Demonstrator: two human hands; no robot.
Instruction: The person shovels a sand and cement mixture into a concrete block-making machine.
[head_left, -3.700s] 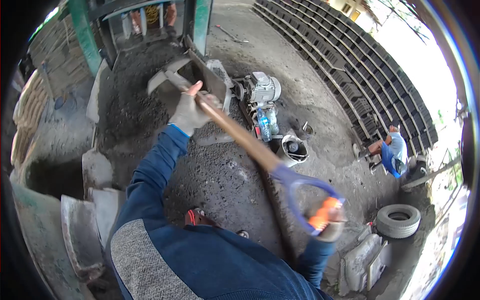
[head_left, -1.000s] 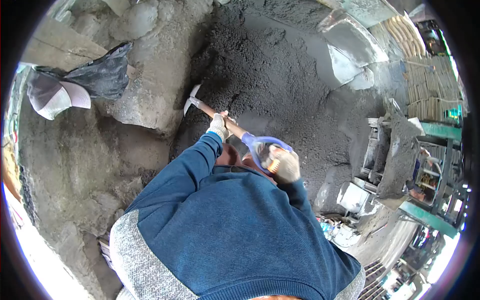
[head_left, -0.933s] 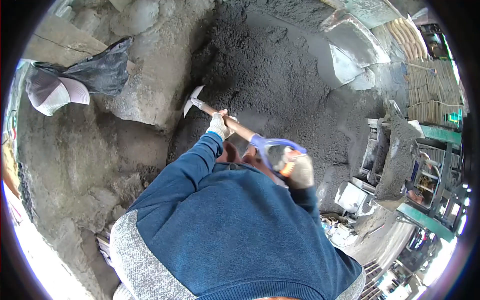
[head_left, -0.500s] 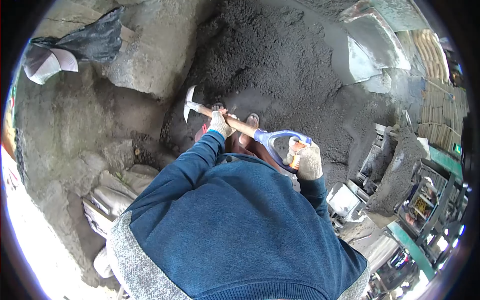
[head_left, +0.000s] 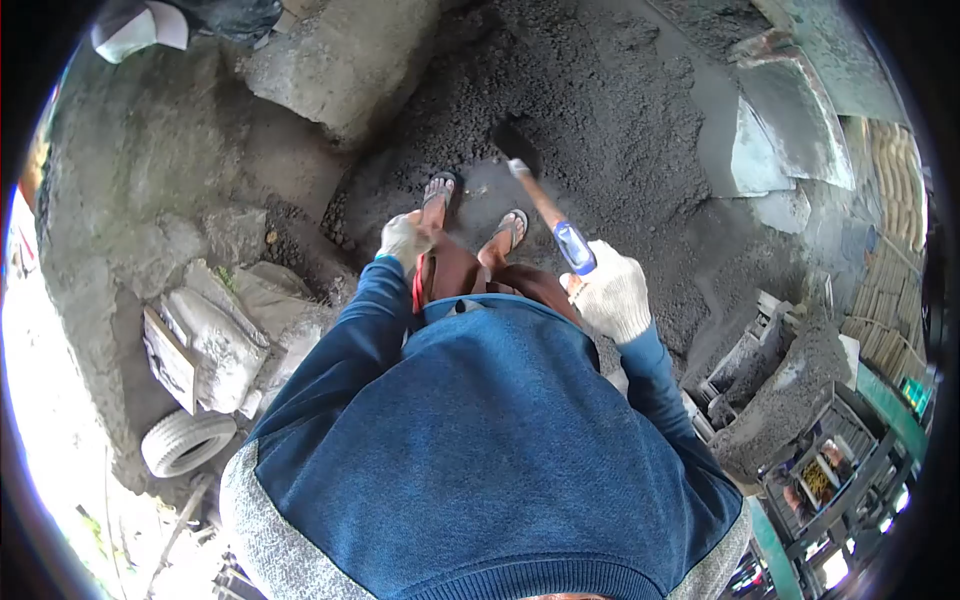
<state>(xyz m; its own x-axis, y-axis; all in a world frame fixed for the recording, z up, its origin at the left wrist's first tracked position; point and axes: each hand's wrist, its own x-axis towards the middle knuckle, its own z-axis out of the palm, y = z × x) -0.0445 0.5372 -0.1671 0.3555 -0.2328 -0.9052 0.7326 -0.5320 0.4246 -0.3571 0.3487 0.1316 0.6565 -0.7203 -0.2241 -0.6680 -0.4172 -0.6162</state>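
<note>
I stand on a heap of dark grey mix (head_left: 600, 110), with my sandalled feet (head_left: 440, 190) at its lower edge. My right hand (head_left: 612, 292), in a white knit glove, is closed on the blue grip of a shovel (head_left: 573, 246). The wooden shaft runs up and left from that grip. The dark blade (head_left: 515, 145) is stuck in the mix just beyond my right foot. My gloved left hand (head_left: 405, 238) is off the shovel and rests by my left knee, seen from the back. Its fingers are curled under, and I see nothing in it.
Grey sacks (head_left: 215, 335) and an old tyre (head_left: 185, 440) lie on my left. A big concrete lump (head_left: 340, 60) and a cap (head_left: 140, 25) are at the top left. Cement-coated metal panels (head_left: 770, 130) stand at the right, with a block machine full of mix (head_left: 790, 400) below them.
My left hand has let go of the shaft and dropped to my knee. The shovel has swung from my left across to my right, blade down in the mix. The view has tilted towards my feet.
</note>
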